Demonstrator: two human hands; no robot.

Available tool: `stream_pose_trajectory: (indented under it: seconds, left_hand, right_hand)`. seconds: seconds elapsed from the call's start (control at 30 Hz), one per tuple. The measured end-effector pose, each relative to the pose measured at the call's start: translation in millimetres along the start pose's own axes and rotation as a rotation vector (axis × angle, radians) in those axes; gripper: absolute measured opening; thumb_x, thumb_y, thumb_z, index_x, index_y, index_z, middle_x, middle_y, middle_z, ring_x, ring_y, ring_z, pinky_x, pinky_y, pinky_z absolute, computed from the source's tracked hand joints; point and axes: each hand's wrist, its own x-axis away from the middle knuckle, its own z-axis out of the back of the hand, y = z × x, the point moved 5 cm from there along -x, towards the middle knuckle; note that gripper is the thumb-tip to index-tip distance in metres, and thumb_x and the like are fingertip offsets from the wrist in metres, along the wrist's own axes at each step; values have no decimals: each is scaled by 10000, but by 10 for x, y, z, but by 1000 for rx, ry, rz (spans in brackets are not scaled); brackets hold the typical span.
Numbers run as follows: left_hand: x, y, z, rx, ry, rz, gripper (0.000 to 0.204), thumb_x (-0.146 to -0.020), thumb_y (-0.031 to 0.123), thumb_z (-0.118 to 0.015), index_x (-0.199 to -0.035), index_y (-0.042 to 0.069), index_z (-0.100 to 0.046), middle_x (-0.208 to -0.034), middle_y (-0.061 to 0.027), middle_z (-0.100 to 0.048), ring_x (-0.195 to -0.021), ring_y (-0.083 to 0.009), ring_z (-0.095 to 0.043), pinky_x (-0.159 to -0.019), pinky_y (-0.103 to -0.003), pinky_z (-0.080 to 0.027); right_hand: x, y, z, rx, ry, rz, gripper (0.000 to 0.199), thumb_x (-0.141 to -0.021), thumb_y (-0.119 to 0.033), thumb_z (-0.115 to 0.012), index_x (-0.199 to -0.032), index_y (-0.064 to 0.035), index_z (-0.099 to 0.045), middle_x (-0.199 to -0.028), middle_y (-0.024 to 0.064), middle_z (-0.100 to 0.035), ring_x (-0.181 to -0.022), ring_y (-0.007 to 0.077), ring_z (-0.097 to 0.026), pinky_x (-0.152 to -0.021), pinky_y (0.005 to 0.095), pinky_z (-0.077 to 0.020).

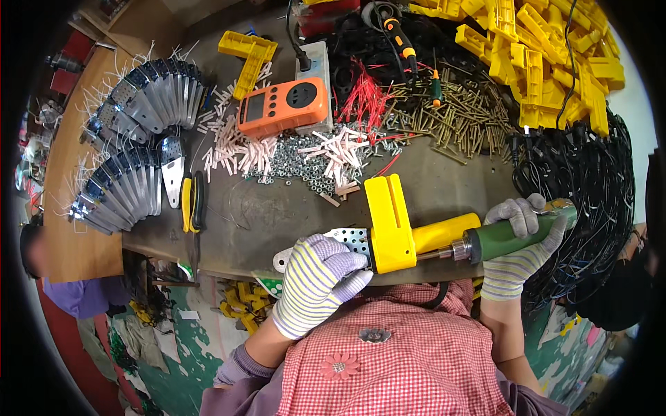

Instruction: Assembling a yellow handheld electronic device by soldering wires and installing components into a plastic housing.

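As the worker's gloved left hand [320, 274] is clasping a perforated metal plate [354, 238], a yellow plastic housing [393, 229] is sitting just right of those fingers, between both hands and nearer the left. Its yellow handle [449, 231] is stretching toward the gloved right hand [525, 234], which is wrapping around a green power driver [494, 243]. The driver's long axis is running nearly crosswise, its shaft pointing leftward at the housing, just below the handle; whether the tip is touching a screw, one cannot tell.
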Motion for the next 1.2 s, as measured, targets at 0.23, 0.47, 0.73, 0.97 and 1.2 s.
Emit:
stream_pose_trajectory:
  seconds: [0.23, 0.47, 0.73, 0.97, 1.2]
  left_hand:
    - [11, -9, 24, 1, -10, -6, 245, -703, 161, -825, -881, 92, -671, -786, -57, -633, -716, -274, -626, -689, -418, -494]
    - [20, -31, -6, -51, -17, -53, 269, -708, 176, -819, -912, 99, -661, -803, -60, -626, -720, -271, -630, -689, -427, -497]
    - [-95, 61, -83, -237, -176, -263, 138, -763, 155, -745, -851, 82, -666, -778, -57, -619, -664, -257, -587, -632, -416, -461]
    - [-67, 48, -2, -95, -171, -282, 163, -718, 72, -759, -808, 99, -626, -720, -69, -551, -638, -293, -562, -627, -420, -500]
    - [-106, 3, -61, -76, -129, -293, 192, -701, 73, -774, -807, 100, -616, -725, -77, -580, -670, -295, -579, -677, -423, -513]
  right_hand:
    - [9, 19, -21, -3, -7, -16, 364, -928, -419, -664, -1017, -74, -593, -631, -73, -326, -563, 73, -360, -925, 338, -476]
    - [5, 31, -11, 17, 7, 10, 361, -933, -426, -657, -1032, -88, -579, -637, -71, -347, -582, 85, -382, -928, 343, -475]
    - [-4, 23, -54, -18, -46, 9, 351, -918, -457, -668, -982, -123, -578, -606, -88, -326, -576, 62, -358, -839, 297, -449]
    - [156, 191, 107, 71, 396, 124, 594, -797, -726, -655, -965, -158, -613, -645, -63, -392, -592, 103, -391, -700, 290, -413]
    - [76, 119, 109, 42, 165, 139, 519, -867, -667, -632, -990, -162, -627, -615, -86, -370, -550, 89, -356, -705, 292, -387]
